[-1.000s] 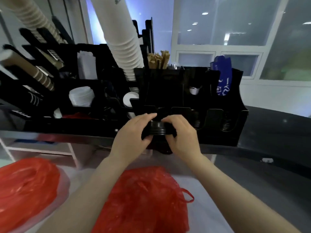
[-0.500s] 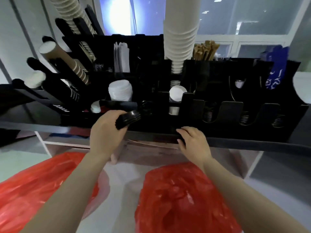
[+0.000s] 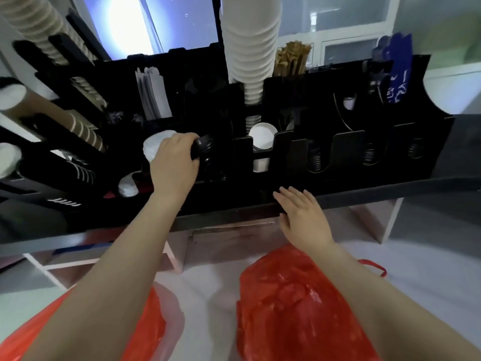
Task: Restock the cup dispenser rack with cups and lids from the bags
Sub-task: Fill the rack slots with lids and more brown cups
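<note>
Black lids (image 3: 201, 148), a short stack gripped in the left hand (image 3: 174, 162), have moved up from the counter edge to a spring-loaded slot of the dispenser rack (image 3: 338, 152); the right hand (image 3: 302, 217), fingers spread and empty, rests at the counter edge above a red bag (image 3: 299, 303), so loading looks imminent.

Wooden stirrers (image 3: 291, 58) upright behind rack; white napkins (image 3: 152, 93) left; blue packets (image 3: 398, 71) far right.

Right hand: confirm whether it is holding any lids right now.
No. The right hand lies flat and empty on the counter edge; the left hand grips the black lids.
</note>
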`<action>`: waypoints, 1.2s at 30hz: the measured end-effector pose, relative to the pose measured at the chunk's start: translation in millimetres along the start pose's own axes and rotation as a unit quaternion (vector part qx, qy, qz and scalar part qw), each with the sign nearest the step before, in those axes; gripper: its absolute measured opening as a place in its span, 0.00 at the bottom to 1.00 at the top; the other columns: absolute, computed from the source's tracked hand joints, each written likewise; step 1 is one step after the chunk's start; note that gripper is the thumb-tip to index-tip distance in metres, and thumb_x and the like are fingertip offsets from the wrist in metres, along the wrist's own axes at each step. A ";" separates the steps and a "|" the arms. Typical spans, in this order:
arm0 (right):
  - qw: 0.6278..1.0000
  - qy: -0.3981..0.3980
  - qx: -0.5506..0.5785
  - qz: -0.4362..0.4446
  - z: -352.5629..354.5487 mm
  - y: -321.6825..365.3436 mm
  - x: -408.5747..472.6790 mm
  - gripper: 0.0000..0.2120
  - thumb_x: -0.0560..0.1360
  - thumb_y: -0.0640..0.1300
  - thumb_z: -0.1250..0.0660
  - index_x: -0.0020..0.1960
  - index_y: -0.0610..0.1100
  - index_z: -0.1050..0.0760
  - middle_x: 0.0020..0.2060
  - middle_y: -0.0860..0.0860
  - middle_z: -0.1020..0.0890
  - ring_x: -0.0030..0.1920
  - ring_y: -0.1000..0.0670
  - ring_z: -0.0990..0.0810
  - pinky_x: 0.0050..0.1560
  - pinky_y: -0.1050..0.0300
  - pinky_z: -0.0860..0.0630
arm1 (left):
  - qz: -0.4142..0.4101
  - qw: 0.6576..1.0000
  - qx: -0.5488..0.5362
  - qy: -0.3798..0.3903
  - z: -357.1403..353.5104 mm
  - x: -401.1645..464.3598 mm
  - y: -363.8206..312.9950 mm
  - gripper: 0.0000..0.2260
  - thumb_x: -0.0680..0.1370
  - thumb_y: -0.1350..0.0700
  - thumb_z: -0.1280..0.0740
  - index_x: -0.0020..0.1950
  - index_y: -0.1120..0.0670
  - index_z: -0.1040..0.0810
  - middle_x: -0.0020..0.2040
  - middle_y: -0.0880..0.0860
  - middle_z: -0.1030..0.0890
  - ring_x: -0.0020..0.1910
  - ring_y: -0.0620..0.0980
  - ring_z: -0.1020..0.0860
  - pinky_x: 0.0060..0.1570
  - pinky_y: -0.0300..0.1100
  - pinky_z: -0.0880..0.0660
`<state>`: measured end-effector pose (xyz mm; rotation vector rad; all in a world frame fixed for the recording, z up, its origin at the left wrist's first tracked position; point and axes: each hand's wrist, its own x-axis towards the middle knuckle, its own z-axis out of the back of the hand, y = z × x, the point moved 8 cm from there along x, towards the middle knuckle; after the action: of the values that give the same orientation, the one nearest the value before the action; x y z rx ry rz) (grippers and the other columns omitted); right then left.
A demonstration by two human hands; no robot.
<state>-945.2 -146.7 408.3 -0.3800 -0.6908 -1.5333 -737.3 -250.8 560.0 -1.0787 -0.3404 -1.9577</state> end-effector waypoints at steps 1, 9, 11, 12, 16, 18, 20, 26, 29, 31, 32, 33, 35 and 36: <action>1.000 0.004 0.000 -0.005 -0.5 -0.4 0.1 0.23 0.74 0.38 0.34 0.69 0.42 0.28 0.68 0.45 0.26 0.70 0.45 0.31 0.73 0.47 0.43 | -0.012 1.000 0.009 0.009 -6.2 4.9 -2.5 0.12 0.74 0.62 0.34 0.57 0.55 0.21 0.50 0.55 0.21 0.51 0.56 0.24 0.38 0.44 0.34; 0.999 0.023 0.000 -0.028 -0.1 3.1 1.1 0.24 0.76 0.40 0.36 0.72 0.44 0.31 0.71 0.48 0.30 0.74 0.48 0.36 0.76 0.52 0.51 | -0.073 0.990 0.080 0.088 -45.7 24.3 -13.4 0.12 0.75 0.64 0.35 0.57 0.58 0.23 0.52 0.58 0.22 0.51 0.58 0.26 0.38 0.49 0.31; 0.999 0.026 -0.002 -0.029 0.0 4.0 1.2 0.25 0.75 0.39 0.37 0.72 0.44 0.32 0.71 0.48 0.30 0.74 0.48 0.37 0.76 0.52 0.51 | -0.070 0.989 0.084 0.095 -51.1 27.2 -12.7 0.10 0.75 0.65 0.36 0.56 0.58 0.23 0.51 0.58 0.22 0.50 0.58 0.26 0.37 0.48 0.32; 0.999 0.027 -0.003 -0.028 0.0 4.0 1.2 0.25 0.75 0.39 0.37 0.72 0.44 0.32 0.71 0.48 0.30 0.74 0.48 0.37 0.75 0.52 0.51 | -0.063 0.990 0.082 0.099 -54.2 27.5 -11.9 0.10 0.76 0.65 0.37 0.56 0.58 0.23 0.51 0.58 0.23 0.50 0.58 0.26 0.37 0.47 0.34; 0.999 0.027 -0.008 -0.024 -0.5 3.9 1.1 0.25 0.75 0.39 0.36 0.72 0.44 0.31 0.71 0.48 0.30 0.73 0.47 0.36 0.75 0.52 0.51 | -0.030 0.984 0.069 0.159 -76.9 16.4 -8.5 0.12 0.76 0.66 0.38 0.59 0.58 0.25 0.54 0.58 0.24 0.53 0.58 0.27 0.40 0.47 0.31; 1.000 0.022 -0.007 -0.021 -0.6 4.1 1.0 0.26 0.73 0.38 0.34 0.71 0.43 0.30 0.70 0.47 0.28 0.72 0.46 0.34 0.75 0.50 0.48 | -0.027 0.978 0.062 0.196 -88.0 6.5 -5.5 0.16 0.76 0.64 0.38 0.64 0.58 0.27 0.57 0.57 0.24 0.56 0.58 0.27 0.47 0.48 0.29; 1.000 0.015 -0.003 -0.019 0.1 4.3 0.6 0.26 0.72 0.37 0.32 0.70 0.42 0.28 0.68 0.46 0.26 0.71 0.45 0.31 0.74 0.48 0.45 | -0.037 0.976 0.042 0.212 -90.7 1.0 -2.9 0.19 0.77 0.62 0.37 0.68 0.58 0.28 0.59 0.57 0.25 0.58 0.58 0.27 0.52 0.49 0.28; 1.000 0.006 0.000 -0.018 -0.4 4.8 0.3 0.26 0.71 0.36 0.31 0.69 0.41 0.28 0.67 0.45 0.26 0.70 0.44 0.31 0.73 0.47 0.44 | -0.094 0.964 0.036 0.246 -86.7 -5.6 -0.2 0.24 0.76 0.55 0.33 0.71 0.58 0.32 0.66 0.56 0.26 0.65 0.55 0.29 0.70 0.47 0.40; 1.000 0.005 0.009 -0.021 -0.6 4.3 -0.3 0.27 0.71 0.35 0.32 0.69 0.41 0.28 0.68 0.45 0.26 0.71 0.44 0.32 0.74 0.47 0.46 | -0.130 0.959 0.072 0.240 -87.4 -12.7 1.0 0.25 0.76 0.54 0.32 0.71 0.57 0.31 0.67 0.55 0.26 0.66 0.52 0.29 0.73 0.47 0.50; 1.000 0.007 0.007 -0.021 -1.0 3.8 -0.8 0.27 0.71 0.35 0.33 0.70 0.41 0.29 0.68 0.45 0.27 0.71 0.44 0.32 0.74 0.48 0.47 | -0.130 0.961 0.071 0.236 -86.7 -13.5 0.7 0.25 0.75 0.55 0.31 0.71 0.57 0.31 0.67 0.54 0.25 0.66 0.52 0.29 0.74 0.48 0.51; 1.000 0.010 0.004 -0.020 -1.4 3.8 -0.7 0.27 0.71 0.35 0.34 0.70 0.41 0.29 0.69 0.45 0.27 0.72 0.44 0.33 0.74 0.48 0.47 | -0.129 0.960 0.076 0.238 -86.9 -13.7 -0.2 0.25 0.76 0.55 0.32 0.72 0.57 0.31 0.67 0.54 0.26 0.66 0.52 0.29 0.74 0.48 0.52; 1.000 0.013 0.000 -0.018 -1.9 3.8 -0.7 0.27 0.72 0.36 0.34 0.70 0.42 0.30 0.69 0.46 0.27 0.72 0.44 0.33 0.74 0.48 0.47 | -0.128 0.958 0.084 0.244 -87.5 -14.2 -0.9 0.25 0.76 0.54 0.33 0.72 0.56 0.32 0.68 0.53 0.27 0.67 0.52 0.30 0.74 0.49 0.53; 1.000 0.017 -0.006 -0.016 -2.9 4.1 -0.6 0.27 0.72 0.36 0.34 0.71 0.42 0.30 0.69 0.46 0.28 0.72 0.45 0.34 0.75 0.48 0.47 | -0.125 0.952 0.102 0.260 -88.4 -16.2 -1.4 0.26 0.77 0.53 0.35 0.74 0.55 0.36 0.71 0.52 0.30 0.70 0.52 0.34 0.74 0.51 0.56; 1.000 0.019 -0.009 -0.016 -3.0 4.0 -0.6 0.27 0.72 0.36 0.34 0.71 0.42 0.31 0.70 0.46 0.28 0.72 0.45 0.34 0.75 0.48 0.47 | -0.123 0.948 0.113 0.272 -88.9 -18.0 -1.3 0.27 0.77 0.52 0.36 0.76 0.55 0.38 0.73 0.52 0.33 0.73 0.53 0.38 0.74 0.52 0.57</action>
<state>-940.7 -148.0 406.5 -0.3531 -0.6558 -1.5737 -783.3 -291.8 493.4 -0.3316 -0.3917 -2.2757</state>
